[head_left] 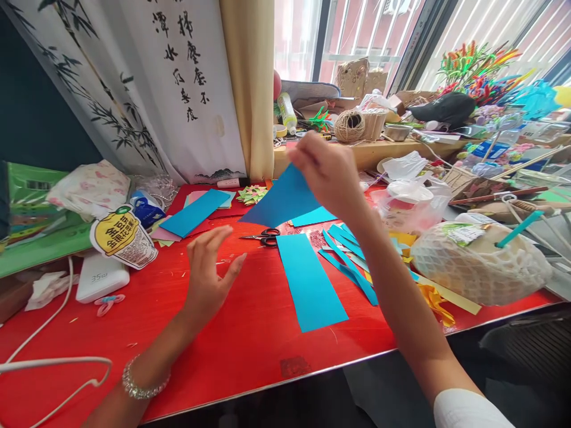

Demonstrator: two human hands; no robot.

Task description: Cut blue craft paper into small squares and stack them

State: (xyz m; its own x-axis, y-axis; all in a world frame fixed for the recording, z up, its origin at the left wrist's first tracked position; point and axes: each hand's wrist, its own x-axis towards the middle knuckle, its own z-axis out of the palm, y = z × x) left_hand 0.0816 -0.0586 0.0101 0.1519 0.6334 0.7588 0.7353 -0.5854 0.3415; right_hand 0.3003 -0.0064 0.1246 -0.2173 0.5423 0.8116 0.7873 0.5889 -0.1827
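Note:
Raised over the far middle of the red table, my right hand [328, 172] pinches a sheet of blue paper [282, 199] by its upper right corner; the sheet hangs slantwise. My left hand [212, 267] hovers to the left with its fingers apart and nothing in it. A blue paper strip [312, 282] lies flat below the held sheet. Just beyond the strip's far end rest black-handled scissors [267, 238]. More blue strips [350, 255] are heaped to its right, partly behind my right forearm. Another blue piece [196, 213] lies on coloured papers at the back left.
On the left stand a white power bank [102, 278] and a yellow-labelled package [125, 238]. A netted coconut [477, 261] with a straw sits at the right. Twine [349, 126], a cap [444, 110] and craft supplies crowd the sill. Paper cuttings [252, 194] lie at the back.

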